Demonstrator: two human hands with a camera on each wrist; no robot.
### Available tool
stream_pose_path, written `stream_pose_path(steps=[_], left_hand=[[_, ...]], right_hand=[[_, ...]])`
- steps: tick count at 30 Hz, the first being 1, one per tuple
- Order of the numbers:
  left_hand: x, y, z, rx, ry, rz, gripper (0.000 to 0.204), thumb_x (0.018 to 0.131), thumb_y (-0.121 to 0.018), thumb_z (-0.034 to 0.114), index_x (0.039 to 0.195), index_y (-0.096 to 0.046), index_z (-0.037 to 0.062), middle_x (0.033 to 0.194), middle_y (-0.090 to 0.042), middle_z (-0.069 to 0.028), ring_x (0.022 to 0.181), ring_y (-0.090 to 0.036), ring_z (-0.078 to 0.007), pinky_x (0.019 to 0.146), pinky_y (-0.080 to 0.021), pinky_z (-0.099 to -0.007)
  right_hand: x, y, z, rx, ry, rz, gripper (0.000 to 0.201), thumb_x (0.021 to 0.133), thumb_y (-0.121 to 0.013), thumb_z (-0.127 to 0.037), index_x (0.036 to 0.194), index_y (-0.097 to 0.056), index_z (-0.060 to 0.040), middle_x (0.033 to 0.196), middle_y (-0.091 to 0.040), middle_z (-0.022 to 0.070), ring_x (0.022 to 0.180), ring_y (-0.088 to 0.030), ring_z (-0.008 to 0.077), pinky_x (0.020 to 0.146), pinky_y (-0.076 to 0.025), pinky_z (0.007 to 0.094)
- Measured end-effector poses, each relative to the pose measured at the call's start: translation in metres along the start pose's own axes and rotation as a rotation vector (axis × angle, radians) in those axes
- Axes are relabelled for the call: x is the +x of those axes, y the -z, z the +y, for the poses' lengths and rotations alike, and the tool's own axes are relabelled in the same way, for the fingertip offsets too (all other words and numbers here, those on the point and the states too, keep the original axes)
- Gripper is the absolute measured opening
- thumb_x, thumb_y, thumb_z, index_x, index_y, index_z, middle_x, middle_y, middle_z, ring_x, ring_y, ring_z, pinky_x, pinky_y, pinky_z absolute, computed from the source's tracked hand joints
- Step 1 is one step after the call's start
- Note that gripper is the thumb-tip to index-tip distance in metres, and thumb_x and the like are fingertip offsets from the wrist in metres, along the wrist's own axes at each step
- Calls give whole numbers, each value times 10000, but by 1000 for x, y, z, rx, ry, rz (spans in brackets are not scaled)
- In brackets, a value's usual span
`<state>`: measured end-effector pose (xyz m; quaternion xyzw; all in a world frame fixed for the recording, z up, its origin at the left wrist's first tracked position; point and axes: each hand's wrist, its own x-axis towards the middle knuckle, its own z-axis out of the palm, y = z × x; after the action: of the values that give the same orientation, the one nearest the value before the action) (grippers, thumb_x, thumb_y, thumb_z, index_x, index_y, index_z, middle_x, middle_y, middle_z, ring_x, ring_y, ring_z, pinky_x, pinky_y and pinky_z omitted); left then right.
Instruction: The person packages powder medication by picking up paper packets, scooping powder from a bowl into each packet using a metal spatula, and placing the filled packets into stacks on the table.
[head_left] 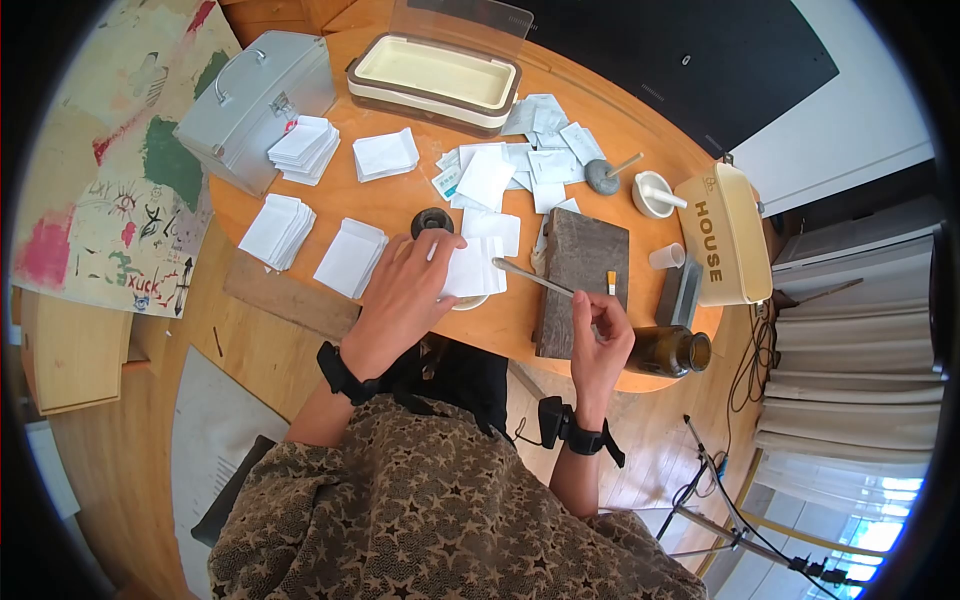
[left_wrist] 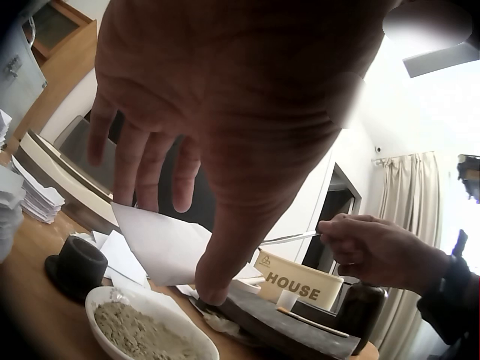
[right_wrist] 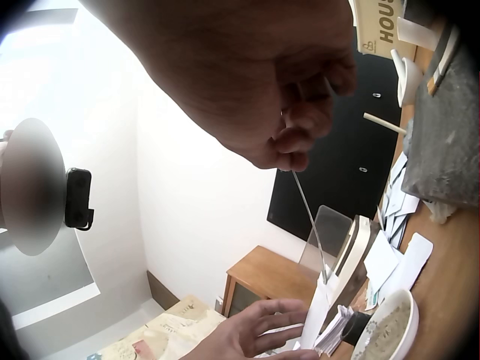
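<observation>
My left hand point(head_left: 400, 295) pinches a white paper envelope point(head_left: 474, 268) between thumb and fingers. Just below it, partly hidden in the head view, is a white bowl point(left_wrist: 94, 304) with grey-green powder point(left_wrist: 135, 330) inside. A slim metal spatula point(head_left: 537, 276) is pinched between thumb and fingers of my right hand point(head_left: 600, 340), at the right. Its far tip points left and overlaps the envelope's upper edge in the right wrist view. Close behind my left fingers stands a small black weight-like object point(left_wrist: 81, 264) with a wide base.
Several stacks of white envelopes point(head_left: 352, 256) lie left, beside a silver case point(head_left: 262, 100). Loose packets point(head_left: 550, 165) spread at the back, near a cream tray box point(head_left: 435, 75). Right are a dark slab point(head_left: 585, 260) with a brush, a mortar point(head_left: 650, 200) and a brown bottle point(head_left: 665, 352).
</observation>
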<state>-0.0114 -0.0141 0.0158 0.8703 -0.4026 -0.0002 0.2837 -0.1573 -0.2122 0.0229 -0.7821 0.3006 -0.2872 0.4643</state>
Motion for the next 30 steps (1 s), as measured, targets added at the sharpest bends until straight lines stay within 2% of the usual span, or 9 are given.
stream_pose_path(steps=[8, 10, 14, 16, 24, 30], left_hand=[[-2, 3, 4, -27, -50, -18, 665, 709, -815, 58, 1294, -498, 80, 1282, -555, -153, 1228, -518, -403, 1086, -406, -466], [-3, 2, 3, -29, -56, -19, 665, 708, -816, 57, 1292, -498, 81, 1282, -554, -151, 1227, -517, -405, 1085, -407, -466], [-2, 3, 3, -43, -72, -23, 668, 704, -818, 56, 1289, -498, 84, 1284, -552, -148, 1227, -516, -407, 1079, -410, -467], [-2, 2, 3, -46, -69, -23, 669, 702, -820, 55, 1288, -497, 83, 1284, -551, -148, 1229, -514, -408, 1078, -411, -468], [-3, 0, 0, -65, -56, -37, 678, 702, -821, 50, 1295, -494, 83, 1292, -550, -151, 1249, -504, -413, 1082, -413, -471], [4, -8, -8, -67, -82, -26, 754, 721, -812, 54, 1390, -465, 82, 1333, -542, -152, 1269, -492, -413, 1102, -412, -467]], right_hand=[[1, 0, 1, 0, -2, 8, 235, 980, -714, -209, 872, -671, -5, 714, -547, -52, 673, -459, 29, 616, -343, 208], [1, 0, -1, -18, -10, 5, 211, 976, -707, -176, 898, -690, 19, 689, -589, 3, 671, -488, 67, 618, -397, 242], [2, 0, 4, -29, -11, 3, 207, 976, -707, -174, 902, -692, 18, 690, -593, 4, 670, -488, 67, 617, -398, 243], [2, -1, 8, 7, 5, 3, 231, 980, -715, -214, 886, -677, -6, 714, -543, -56, 671, -452, 25, 606, -329, 205], [3, -1, 10, 11, -10, -21, 223, 984, -713, -206, 890, -677, -6, 717, -538, -66, 666, -438, 18, 595, -312, 203], [5, -3, 11, 20, -30, -34, 231, 988, -710, -212, 889, -676, -7, 720, -536, -69, 662, -428, 17, 593, -308, 203]])
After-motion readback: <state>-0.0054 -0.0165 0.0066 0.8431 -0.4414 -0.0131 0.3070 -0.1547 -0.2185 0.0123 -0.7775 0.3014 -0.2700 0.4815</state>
